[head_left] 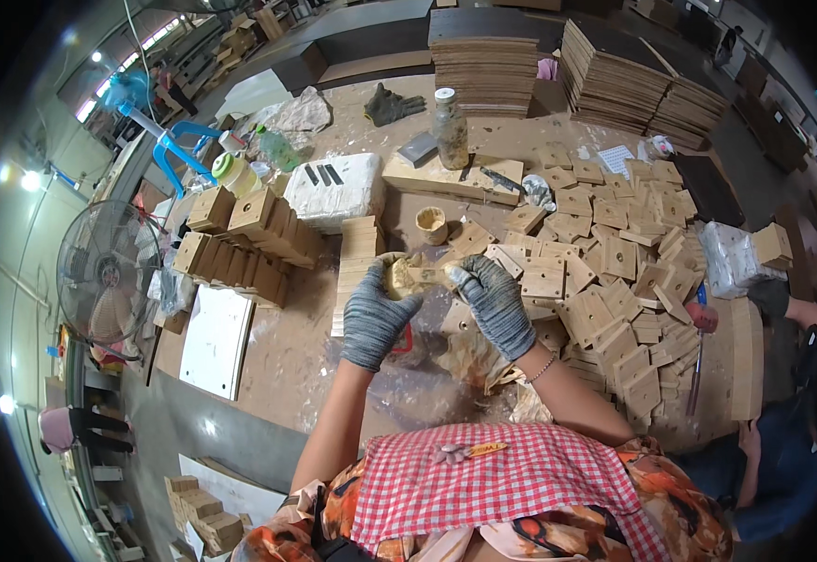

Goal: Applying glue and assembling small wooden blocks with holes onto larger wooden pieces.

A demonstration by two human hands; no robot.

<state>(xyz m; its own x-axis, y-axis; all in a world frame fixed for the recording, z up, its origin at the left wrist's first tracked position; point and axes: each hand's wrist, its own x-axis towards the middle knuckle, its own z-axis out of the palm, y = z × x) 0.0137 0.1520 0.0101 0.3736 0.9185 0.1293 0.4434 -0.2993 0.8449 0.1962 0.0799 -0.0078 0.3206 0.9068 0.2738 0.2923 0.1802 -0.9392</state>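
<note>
Both my hands wear grey knit gloves and meet over the middle of the table. My left hand [376, 317] closes around a pale yellowish, paste-smeared piece [399, 279], whose exact kind I cannot make out. The fingers of my right hand [495, 304] pinch the end of a short, flat putty knife [429, 275], and its blade reaches across to that piece. Just beyond them stands a small tub of tan paste [431, 225]. A row of thin wooden blocks [357, 251] lies beside my left hand.
Drilled wooden blocks [572, 272] are heaped on the right. More blocks stand in rows [240, 248] at left, near a white wrapped bundle [335, 192]. A jar [449, 131], a glove [393, 105] and board stacks [483, 75] are farther back. A person's arm [807, 314] shows at right.
</note>
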